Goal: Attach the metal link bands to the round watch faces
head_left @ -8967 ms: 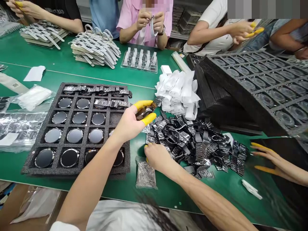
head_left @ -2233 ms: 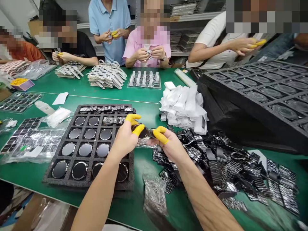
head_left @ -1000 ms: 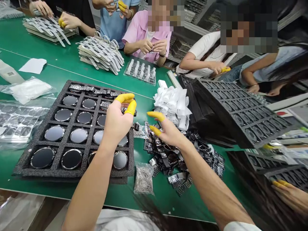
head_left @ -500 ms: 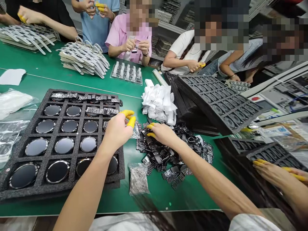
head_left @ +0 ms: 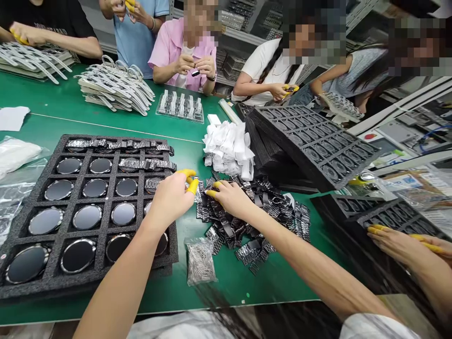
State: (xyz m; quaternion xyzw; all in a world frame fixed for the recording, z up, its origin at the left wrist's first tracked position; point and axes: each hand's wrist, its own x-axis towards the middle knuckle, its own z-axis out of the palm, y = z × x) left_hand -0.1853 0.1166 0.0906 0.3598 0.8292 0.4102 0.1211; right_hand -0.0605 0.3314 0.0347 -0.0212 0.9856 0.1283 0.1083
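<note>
My left hand (head_left: 173,197), with yellow finger covers, hovers by the right edge of the black foam tray (head_left: 108,198). Its thumb and forefinger are curved and slightly apart; I make out nothing between them. Round watches (head_left: 87,216) with dark faces sit in the tray's compartments, and black metal bands lie across the far rows. My right hand (head_left: 235,200) reaches into a heap of black metal watch bands (head_left: 261,230). Its covered thumb and forefinger close on a band at the heap's left edge. A small clear packet (head_left: 198,194) lies partly hidden between both hands.
A clear bag of metal pins (head_left: 200,262) lies near the front edge. White wrapped pieces (head_left: 228,148) are heaped behind the bands. Black foam trays (head_left: 314,143) are stacked to the right, beside a co-worker's hands (head_left: 395,245). White straps (head_left: 115,87) are piled at the back.
The whole view has shifted slightly. My right hand has moved a little left at the heap, its fingertips nearer together. My left hand has barely moved. A co-worker opposite has tilted up a tray.
</note>
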